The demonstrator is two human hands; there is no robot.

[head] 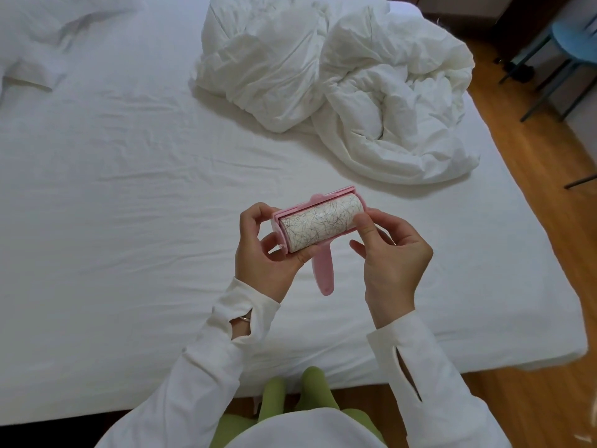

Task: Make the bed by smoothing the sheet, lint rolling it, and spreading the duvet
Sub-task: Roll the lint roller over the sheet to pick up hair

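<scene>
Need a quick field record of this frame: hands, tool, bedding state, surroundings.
left hand: grips the left end of the lint roller
right hand: thumb and fingers pinch the roller's right end
roller sheet: covered in hairs, pink cover open behind it, pink handle pointing down
sheet: on the bed, light wrinkles
duvet: bunched in a heap at the far right of the bed, not spread
pillow: far left, rumpled
floor: wood, right of the bed
chair: blue, top right
</scene>
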